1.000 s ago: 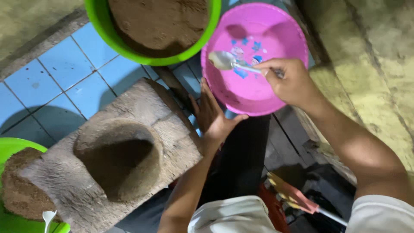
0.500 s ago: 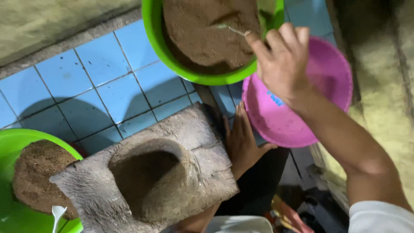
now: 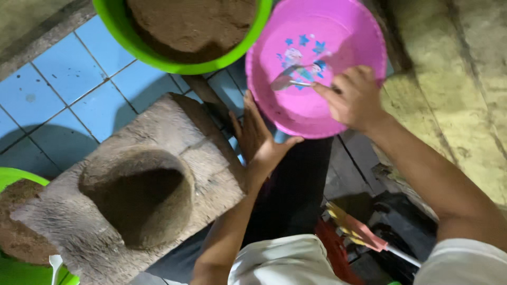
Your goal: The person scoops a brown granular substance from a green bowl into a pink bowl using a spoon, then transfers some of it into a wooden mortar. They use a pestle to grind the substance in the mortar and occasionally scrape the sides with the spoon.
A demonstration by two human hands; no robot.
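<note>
Pinching a spoon (image 3: 289, 81) in my right hand (image 3: 355, 100) over the empty pink bowl (image 3: 348, 31), left hand (image 3: 259, 138) spread under its rim, I judge I'm mid-scooping; next needs the green bowl's brown powder (image 3: 193, 24).

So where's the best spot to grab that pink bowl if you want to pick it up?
Probably the near rim of the pink bowl, coming from below it. The rim is a thin raised lip that fingers can pinch. The left hand already rests at that edge. The right hand holds a spoon inside, so the far side is harder to reach.
</note>
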